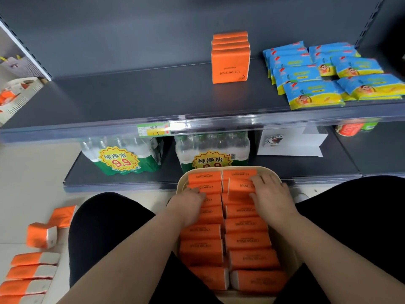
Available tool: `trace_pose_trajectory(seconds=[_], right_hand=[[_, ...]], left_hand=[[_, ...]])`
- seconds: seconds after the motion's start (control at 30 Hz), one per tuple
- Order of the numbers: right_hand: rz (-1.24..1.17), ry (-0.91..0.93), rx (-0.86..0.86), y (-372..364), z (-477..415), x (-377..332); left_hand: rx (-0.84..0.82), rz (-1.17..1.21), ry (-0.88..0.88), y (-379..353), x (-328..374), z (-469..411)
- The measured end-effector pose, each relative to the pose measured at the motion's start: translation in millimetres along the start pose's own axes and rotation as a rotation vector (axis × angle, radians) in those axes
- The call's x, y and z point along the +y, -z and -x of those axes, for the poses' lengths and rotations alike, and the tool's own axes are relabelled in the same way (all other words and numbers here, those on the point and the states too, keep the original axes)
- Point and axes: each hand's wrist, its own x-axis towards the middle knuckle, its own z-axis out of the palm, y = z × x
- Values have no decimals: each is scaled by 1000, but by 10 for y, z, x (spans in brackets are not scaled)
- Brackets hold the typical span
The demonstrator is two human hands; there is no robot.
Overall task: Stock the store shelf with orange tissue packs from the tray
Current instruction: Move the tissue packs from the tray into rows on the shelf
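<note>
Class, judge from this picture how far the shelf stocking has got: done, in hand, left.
Done: one short row of orange rectangular tissue packs stands on the dark grey shelf. In hand: the right hand grips a tilted orange pack; the left hand rests on others. Left: the beige rounded tray is nearly full.

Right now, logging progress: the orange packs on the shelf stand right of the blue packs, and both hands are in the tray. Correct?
No: the head view shows the shelved orange packs left of the blue packs. Left hand and right hand are in the tray.
</note>
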Motion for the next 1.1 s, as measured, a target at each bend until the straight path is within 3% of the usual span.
trace_pose_trajectory(seconds=[0.2, 0.6, 0.7, 0.9, 1.1], right_hand=[[-3, 24, 61, -11, -2, -16], [-69, 32, 8, -49, 46, 3], [-54, 35, 26, -32, 56, 4], [-24, 8, 36, -6, 52, 12], [7, 10, 42, 65, 101, 17]], left_hand=[[-42, -194, -42, -118, 67, -4], [0, -291, -69, -147, 207, -12], [74, -215, -122, -52, 223, 47], [289, 157, 10, 156, 98, 167], [194, 15, -4, 119, 32, 248]])
